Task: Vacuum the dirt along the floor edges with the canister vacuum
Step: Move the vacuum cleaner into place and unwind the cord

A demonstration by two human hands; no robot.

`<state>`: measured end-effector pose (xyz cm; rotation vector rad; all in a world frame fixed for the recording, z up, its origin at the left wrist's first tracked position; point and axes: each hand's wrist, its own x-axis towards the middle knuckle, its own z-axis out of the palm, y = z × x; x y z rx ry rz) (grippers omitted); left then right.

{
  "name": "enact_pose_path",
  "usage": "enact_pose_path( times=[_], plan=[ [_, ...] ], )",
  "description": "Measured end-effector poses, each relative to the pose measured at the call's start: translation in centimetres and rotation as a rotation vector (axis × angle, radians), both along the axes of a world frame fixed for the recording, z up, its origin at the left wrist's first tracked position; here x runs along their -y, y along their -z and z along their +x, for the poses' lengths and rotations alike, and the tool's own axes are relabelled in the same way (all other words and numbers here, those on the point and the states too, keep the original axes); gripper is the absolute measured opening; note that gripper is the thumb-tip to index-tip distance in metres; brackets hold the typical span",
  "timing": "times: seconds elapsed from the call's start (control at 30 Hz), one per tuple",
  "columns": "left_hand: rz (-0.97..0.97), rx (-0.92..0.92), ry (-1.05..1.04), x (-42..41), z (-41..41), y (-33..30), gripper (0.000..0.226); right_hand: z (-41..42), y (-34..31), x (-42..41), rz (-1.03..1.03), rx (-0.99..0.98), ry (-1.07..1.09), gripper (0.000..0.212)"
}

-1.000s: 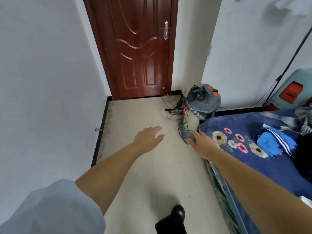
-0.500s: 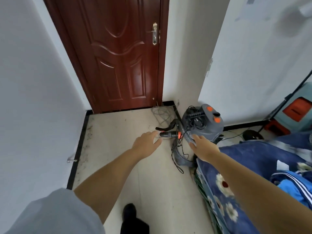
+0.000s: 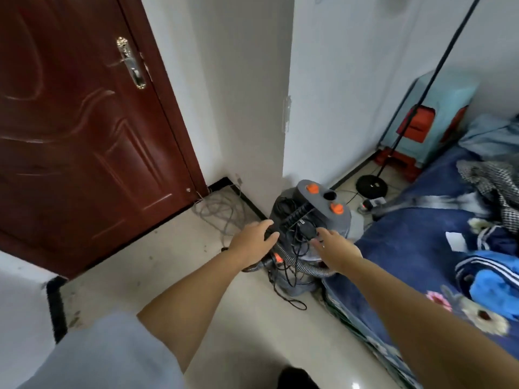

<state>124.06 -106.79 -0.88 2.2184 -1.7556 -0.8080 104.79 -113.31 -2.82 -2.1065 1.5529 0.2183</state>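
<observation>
Beige tiled floor (image 3: 168,276), dark skirting (image 3: 56,304), red door (image 3: 70,136)

The canister vacuum (image 3: 314,220) sits wedged between the wall corner (image 3: 283,153) behind it and the bed (image 3: 415,248) on its right. Its hose (image 3: 306,266) and tangled cords (image 3: 289,287) clutter its front; open floor (image 3: 174,265) lies to its left.

soft, even daylight, fairly bright; no hard shadows. faint sheen on door (image 3: 70,136) panels, small glare spot on floor (image 3: 355,385) at bottom edge. strong wide-angle bending: wall corner (image 3: 286,108) and door frame lean outward. motion blur throughout, worst on bedspread (image 3: 421,248) and right side; sleeve (image 3: 106,357) at lower left out of focus.
</observation>
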Motion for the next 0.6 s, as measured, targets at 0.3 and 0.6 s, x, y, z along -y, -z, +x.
enact_pose_path(
  times=[0.3,0.6],
  plan=[
    [0.113,-0.027,0.151,15.7,2.9,4.7,0.05,2.1,5.1,12.5,0.131,0.058,0.216,0.032],
    [0.215,-0.069,0.192,27.7,4.9,14.3,0.052,5.6,13.0,19.0,0.347,0.279,0.689,0.032]
  ],
)
